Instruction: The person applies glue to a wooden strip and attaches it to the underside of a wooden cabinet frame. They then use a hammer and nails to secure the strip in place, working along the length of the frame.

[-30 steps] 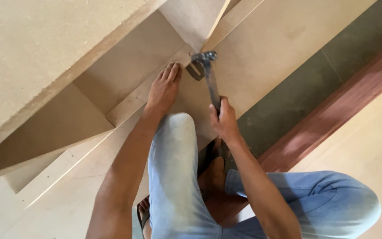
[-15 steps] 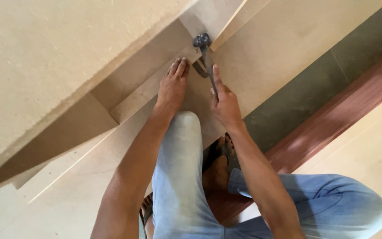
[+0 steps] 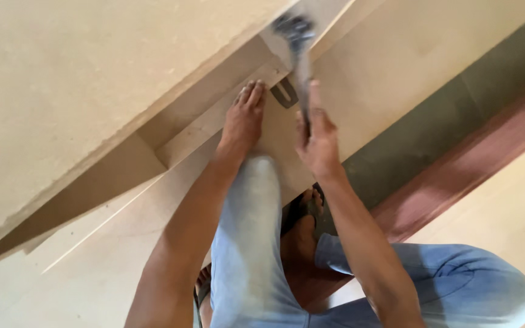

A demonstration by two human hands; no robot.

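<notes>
My right hand (image 3: 317,143) grips the handle of a grey metal hammer (image 3: 297,45), whose blurred head is raised near the top of the view. My left hand (image 3: 244,118) lies flat, fingers together, pressing on a narrow pale wood strip (image 3: 205,130). Just past its fingertips a small metal bracket (image 3: 285,94) sits on the board where the strip meets an upright panel. My knee in light blue jeans (image 3: 253,206) rests against the board below both hands.
Large pale fibreboard panels (image 3: 74,79) fill the left and top, forming a boxed frame. A grey floor strip (image 3: 457,115) and a reddish-brown band (image 3: 475,158) run diagonally at right. My sandalled foot (image 3: 302,212) stands under the board's edge.
The hammer head has risen away from the bracket toward the top of the view. My left hand stays flat on the strip.
</notes>
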